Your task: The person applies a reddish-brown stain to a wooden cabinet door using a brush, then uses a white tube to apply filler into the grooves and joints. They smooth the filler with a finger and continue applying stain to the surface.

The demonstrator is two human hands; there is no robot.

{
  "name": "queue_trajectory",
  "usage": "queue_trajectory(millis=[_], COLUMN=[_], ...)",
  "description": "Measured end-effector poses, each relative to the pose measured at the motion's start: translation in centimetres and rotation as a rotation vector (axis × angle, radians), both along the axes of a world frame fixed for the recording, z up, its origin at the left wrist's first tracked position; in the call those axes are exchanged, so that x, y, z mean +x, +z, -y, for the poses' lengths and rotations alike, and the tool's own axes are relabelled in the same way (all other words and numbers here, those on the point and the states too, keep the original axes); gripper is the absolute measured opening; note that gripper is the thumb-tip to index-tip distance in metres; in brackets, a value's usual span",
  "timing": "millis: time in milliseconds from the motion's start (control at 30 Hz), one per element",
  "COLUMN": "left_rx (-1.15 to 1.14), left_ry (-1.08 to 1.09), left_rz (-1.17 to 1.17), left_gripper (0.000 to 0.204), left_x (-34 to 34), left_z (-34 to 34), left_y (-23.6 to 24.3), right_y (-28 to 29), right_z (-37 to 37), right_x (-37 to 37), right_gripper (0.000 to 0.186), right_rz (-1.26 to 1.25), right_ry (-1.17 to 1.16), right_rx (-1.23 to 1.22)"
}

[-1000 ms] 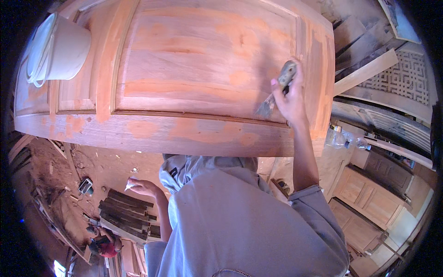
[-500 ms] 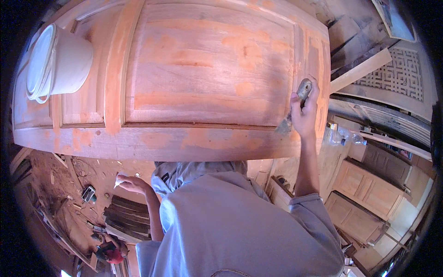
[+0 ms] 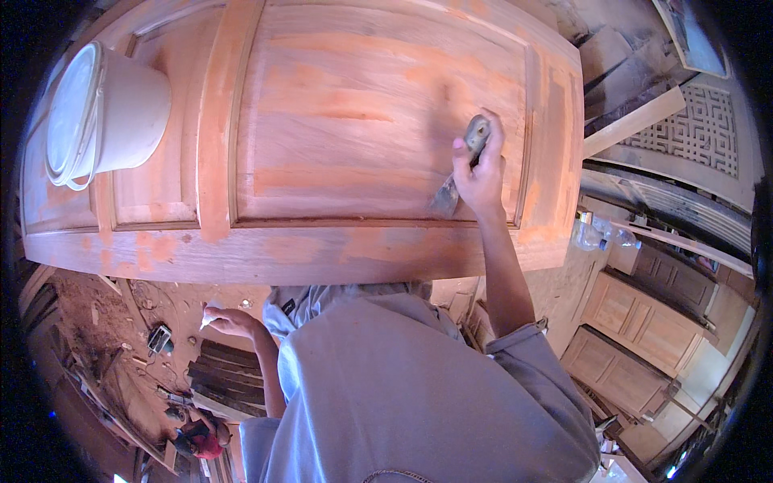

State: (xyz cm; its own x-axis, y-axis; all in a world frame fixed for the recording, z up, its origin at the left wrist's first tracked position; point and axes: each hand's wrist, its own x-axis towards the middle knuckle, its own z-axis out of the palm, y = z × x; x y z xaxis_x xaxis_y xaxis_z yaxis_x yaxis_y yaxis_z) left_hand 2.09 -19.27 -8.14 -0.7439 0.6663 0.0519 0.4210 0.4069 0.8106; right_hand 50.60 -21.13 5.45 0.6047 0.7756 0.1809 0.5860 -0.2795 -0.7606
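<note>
A large panelled wooden door with orange filler patches lies in front of me. Closed around the handle of a putty knife, my right hand is over the right side of the big panel. The blade points down and left, at the panel's surface near the lower moulding. My left hand hangs below the door's near edge, to the left of my body. Its fingers are closed on a small white pointed thing whose kind I cannot make out.
On the door's left end stands a white lidded bucket with a handle. Plastic bottles lie beyond the right end. More panelled doors lie at right, dark boards at lower left. Another person is low in the far left.
My right hand has moved left with the putty knife, from the panel's right border onto the panel. My left hand has stayed nearly still.
</note>
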Motion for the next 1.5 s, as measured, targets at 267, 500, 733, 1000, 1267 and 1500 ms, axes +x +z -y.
queue_trajectory(millis=[267, 500, 733, 1000, 1267, 1500], left_rx=[0.001, -0.048, -0.016, 0.018, 0.01, 0.057], left_ry=[-0.001, 0.05, -0.022, -0.002, 0.031, 0.022], left_rz=[0.013, 0.056, 0.073, 0.064, 0.133, 0.129], left_gripper=[0.068, 0.069, 0.071, 0.069, 0.07, 0.056], left_x=[-2.0, -2.3, -2.8, -3.4, -3.8, -5.1], left_z=[-1.0, -2.8, -5.1, -5.5, -5.2, -4.8], left_y=[-0.6, -1.4, -2.3, -2.7, -4.3, -6.9], right_y=[-0.4, 2.0, -0.3, -0.7, 0.6, 5.7], right_z=[-0.6, -0.3, -0.5, -1.7, 0.2, 10.7], right_x=[0.8, 1.9, -0.3, -1.6, 1.8, 3.7], right_gripper=[0.054, 0.052, 0.054, 0.053, 0.046, 0.044], right_rz=[-0.059, 0.017, 0.066, -0.003, -0.013, -0.123], right_ry=[0.114, 0.107, 0.006, 0.035, 0.016, -0.309], right_rx=[-0.224, -0.087, 0.052, -0.178, -0.168, 0.008])
